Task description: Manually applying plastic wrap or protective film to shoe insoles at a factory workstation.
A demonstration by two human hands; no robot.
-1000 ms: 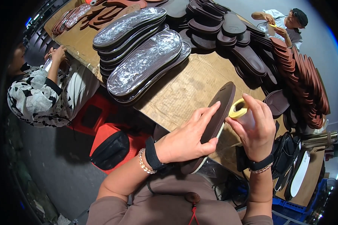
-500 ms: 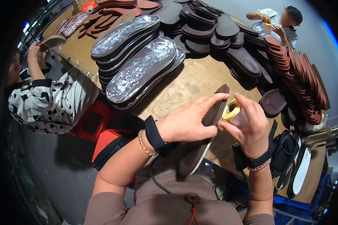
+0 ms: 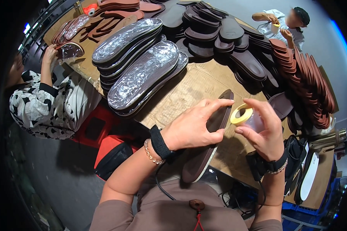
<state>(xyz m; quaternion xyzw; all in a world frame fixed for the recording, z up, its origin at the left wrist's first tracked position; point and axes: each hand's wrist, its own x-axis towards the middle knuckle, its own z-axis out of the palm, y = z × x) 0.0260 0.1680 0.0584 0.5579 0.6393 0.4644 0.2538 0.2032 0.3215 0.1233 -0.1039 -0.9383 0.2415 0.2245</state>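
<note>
My left hand [image 3: 189,125] grips a dark brown shoe sole [image 3: 196,167] with a pale edge, thumb and fingers across its upper half. The sole stands tilted on its side, its lower end near my lap. To its right, my right hand [image 3: 272,131] is closed on a roll of clear film [image 3: 255,121] with a yellow core ring, pinched between thumb and fingers. A small gap separates roll and sole. Beyond my left hand lie stacks of soles wrapped in clear film [image 3: 144,71].
Dark soles [image 3: 231,29] are heaped at the table's far side, reddish-brown soles [image 3: 314,84] at the right. A metal cylinder [image 3: 327,139], black pouch and white insole [image 3: 309,177] lie at right. One co-worker [image 3: 46,100] sits left; another [image 3: 287,27] stands far right. Red boxes are below left.
My right hand with the film roll has moved right and slightly down, away from the sole. My left hand keeps its hold. The left co-worker has lowered a sole toward the table.
</note>
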